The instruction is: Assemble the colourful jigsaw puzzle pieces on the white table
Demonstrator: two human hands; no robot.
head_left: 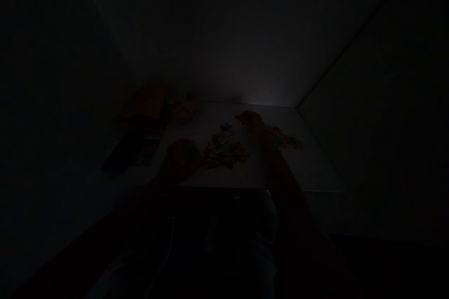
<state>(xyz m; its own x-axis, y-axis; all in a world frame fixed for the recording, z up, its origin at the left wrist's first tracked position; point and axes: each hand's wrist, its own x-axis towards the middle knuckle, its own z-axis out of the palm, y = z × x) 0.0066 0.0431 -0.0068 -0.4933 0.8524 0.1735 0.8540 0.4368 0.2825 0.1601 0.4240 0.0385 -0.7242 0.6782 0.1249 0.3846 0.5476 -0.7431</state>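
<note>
The view is very dark. A pile of small colourful flat pieces that look like jigsaw puzzle pieces (226,154) lies mid-table. My left hand (182,155) rests at the left edge of this pile, touching or nearly touching it; darkness hides its fingers. Beyond the pile, my right hand (249,119) is held over the far part of the table with its fingers drawn together in a pinch. Whatever sits between those fingertips is too dark to make out. A blue piece (225,126) lies just left of and nearer than the right hand.
A second pile of colourful pieces (286,140) lies right of my right forearm. At the back left stands an orange box or bag (149,100), with blurred items (184,106) beside it. A dark flat rectangle (133,152) lies at the left. A wall rises behind the white table (315,168).
</note>
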